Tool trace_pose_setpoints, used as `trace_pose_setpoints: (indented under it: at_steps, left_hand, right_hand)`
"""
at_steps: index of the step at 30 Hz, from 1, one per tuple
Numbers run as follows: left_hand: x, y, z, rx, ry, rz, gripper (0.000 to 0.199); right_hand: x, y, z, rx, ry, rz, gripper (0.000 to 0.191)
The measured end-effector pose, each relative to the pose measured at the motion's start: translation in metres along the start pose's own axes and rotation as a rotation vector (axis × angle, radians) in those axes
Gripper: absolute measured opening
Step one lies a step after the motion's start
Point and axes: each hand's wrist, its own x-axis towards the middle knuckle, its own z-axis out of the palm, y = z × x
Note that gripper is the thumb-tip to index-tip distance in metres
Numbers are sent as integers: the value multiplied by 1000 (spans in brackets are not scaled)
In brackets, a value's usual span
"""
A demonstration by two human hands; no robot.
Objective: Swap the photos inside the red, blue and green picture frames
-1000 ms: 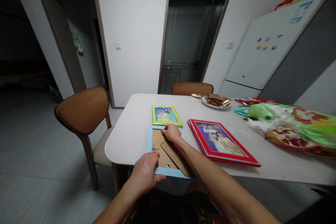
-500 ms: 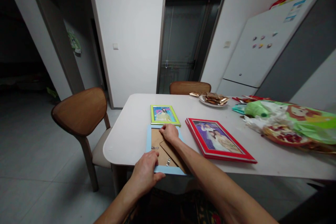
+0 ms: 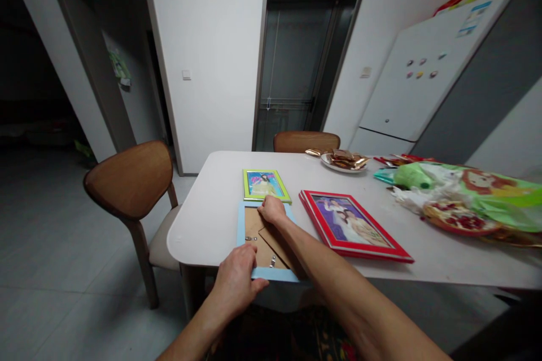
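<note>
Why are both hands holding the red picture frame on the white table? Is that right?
No: the head view shows the left hand and right hand on the light blue picture frame with its brown cardboard back, not the red picture frame, which lies beside it on the white table.

Both bare arms reach forward from the bottom of the view. The left hand [image 3: 234, 276] sits nearer the body, knuckles up, fingers curled downward, with the left forearm [image 3: 190, 333] angled in from the lower left. The right forearm [image 3: 339, 282] stretches diagonally farther out, ending in the palm-down right hand [image 3: 271, 210], its fingers bent.
</note>
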Motion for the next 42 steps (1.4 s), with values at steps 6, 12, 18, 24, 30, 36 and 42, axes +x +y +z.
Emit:
trace_pose_setpoints:
  at_steps: [6,12,18,24,30,36,42]
  left_hand:
    - [-3,1,0,21,13,8,46]
    - [-2,1,2,21,21,8,39]
    - [-2,5,1,41,29,7,31]
    - [-2,8,2,37,50,21,31]
    - [-4,9,4,64,53,10,29]
    - [-5,8,0,49,29,3,36]
    - [-4,9,-3,49,7,-4,34]
  right_hand:
    - [-4,4,1,13,9,-27,18]
    - [-8,8,0,38,18,-62,17]
    - [0,6,2,17,2,19,16]
    - [2,5,1,2,-17,49,18]
    - [-2,1,-1,0,2,21,20]
    - [1,8,-4,33,8,-3,20]
    - [2,13,-8,74,-38,-52,17]
